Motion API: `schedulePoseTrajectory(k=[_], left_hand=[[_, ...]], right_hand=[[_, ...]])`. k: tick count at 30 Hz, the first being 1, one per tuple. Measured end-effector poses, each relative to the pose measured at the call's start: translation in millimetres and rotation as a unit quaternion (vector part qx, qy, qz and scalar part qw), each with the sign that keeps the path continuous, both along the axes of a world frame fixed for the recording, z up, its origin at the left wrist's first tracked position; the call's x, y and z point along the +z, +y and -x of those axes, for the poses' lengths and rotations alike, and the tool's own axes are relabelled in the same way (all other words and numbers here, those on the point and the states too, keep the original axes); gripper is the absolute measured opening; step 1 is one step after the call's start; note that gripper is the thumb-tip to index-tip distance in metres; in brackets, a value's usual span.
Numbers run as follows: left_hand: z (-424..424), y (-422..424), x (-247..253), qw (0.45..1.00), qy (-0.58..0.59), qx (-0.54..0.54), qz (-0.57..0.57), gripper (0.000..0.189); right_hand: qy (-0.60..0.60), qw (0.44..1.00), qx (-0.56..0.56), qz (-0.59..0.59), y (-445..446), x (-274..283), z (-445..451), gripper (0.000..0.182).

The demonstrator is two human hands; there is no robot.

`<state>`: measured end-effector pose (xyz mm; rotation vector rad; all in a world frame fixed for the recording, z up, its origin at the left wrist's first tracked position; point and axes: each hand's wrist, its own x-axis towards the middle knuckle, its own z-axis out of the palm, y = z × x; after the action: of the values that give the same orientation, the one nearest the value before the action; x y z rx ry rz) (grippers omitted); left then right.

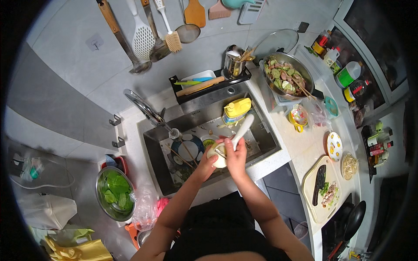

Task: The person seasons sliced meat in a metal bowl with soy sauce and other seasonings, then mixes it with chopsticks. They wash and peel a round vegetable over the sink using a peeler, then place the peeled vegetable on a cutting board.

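Above the sink (pixel 153 169), my left hand (pixel 205 166) grips a pale, rounded, peeled-looking vegetable (pixel 219 162). My right hand (pixel 237 156) holds a white-handled peeler (pixel 244 126), its blade end against the vegetable and the handle pointing up and right. Fingers hide part of both things. Below them in the basin lies a blue-and-white plate (pixel 187 153) with chopsticks (pixel 187 148) across it. Pale peelings or scraps are scattered on the sink floor. A yellow jug-shaped bottle (pixel 236 109) stands at the basin's back right.
The chrome faucet (pixel 143 106) arches over the sink's left side. A steel bowl of leafy greens (pixel 116 192) sits at left. On the right counter are a pan of sliced food (pixel 287 75), small bowls and a cutting board (pixel 310 182) bearing a black-bladed knife (pixel 319 184).
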<state>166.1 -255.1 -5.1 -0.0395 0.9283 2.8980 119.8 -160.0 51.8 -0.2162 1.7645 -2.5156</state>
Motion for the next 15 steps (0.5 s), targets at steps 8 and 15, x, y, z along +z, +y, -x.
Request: schedulePoseTrajectory(k=[8,15], left_hand=[[-13,-3,12,0.995,-0.043,-0.012,0.087,0.075],[-11,-12,3,0.978,-0.039,-0.002,0.204,0.077]], right_hand=[[-0.116,0.991,-0.07,-0.004,29,-32,39,0.017],[-0.018,0.999,0.043,-0.027,5,0,6,0.015]])
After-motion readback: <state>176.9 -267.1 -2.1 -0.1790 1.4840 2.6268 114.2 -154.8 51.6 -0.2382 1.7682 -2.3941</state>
